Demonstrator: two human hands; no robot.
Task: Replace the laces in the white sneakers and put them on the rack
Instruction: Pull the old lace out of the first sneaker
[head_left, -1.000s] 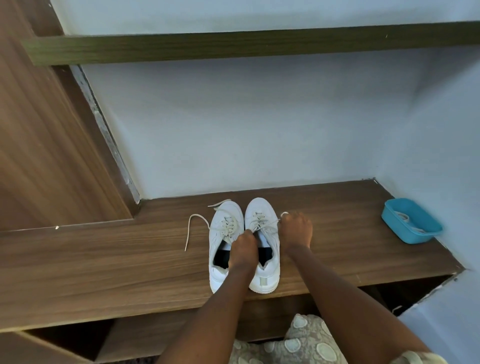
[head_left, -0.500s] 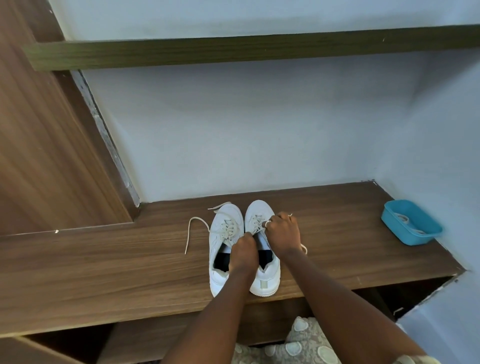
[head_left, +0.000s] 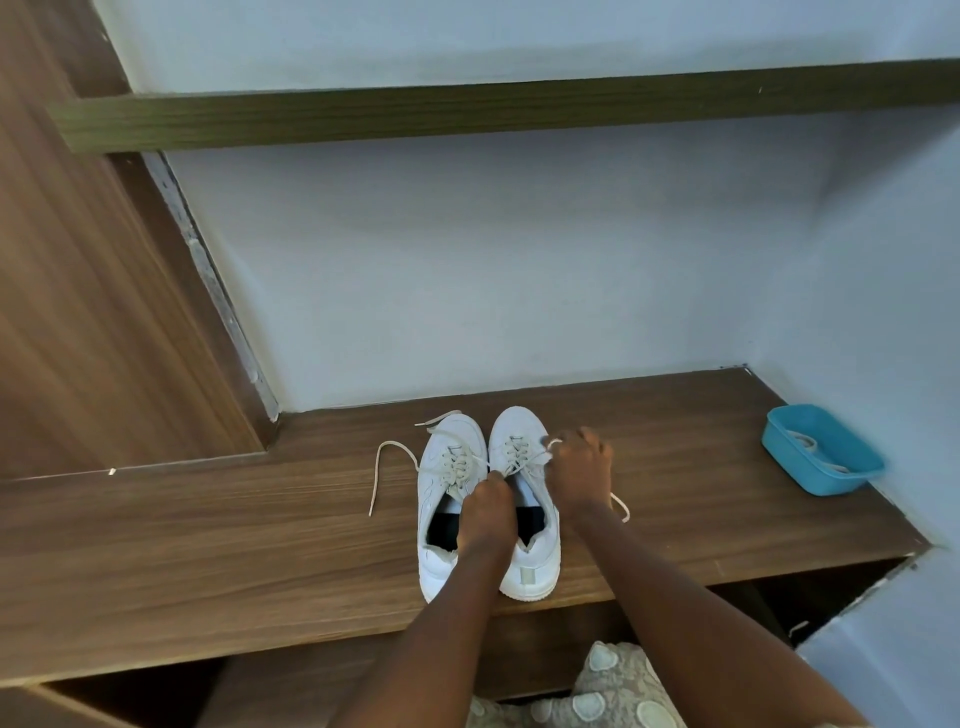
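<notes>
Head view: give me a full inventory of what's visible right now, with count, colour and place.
white sneakers: 2, white, side by side on lower shelf, toes to wall
left sneaker's lace: 1, off-white, ends trailing left on shelf
right sneaker's lace: 1, off-white, in eyelets, held by both hands
tub: 1, blue, right end of shelf, whitish lace inside
lower shelf: 1, brown wood
upper shelf: 1, dark olive-brown, above
patterned fabric: 1, beige, bottom edge
left hand: 1, pinches right sneaker's lace
right hand: 1, grips same lace, loop round a finger
</notes>
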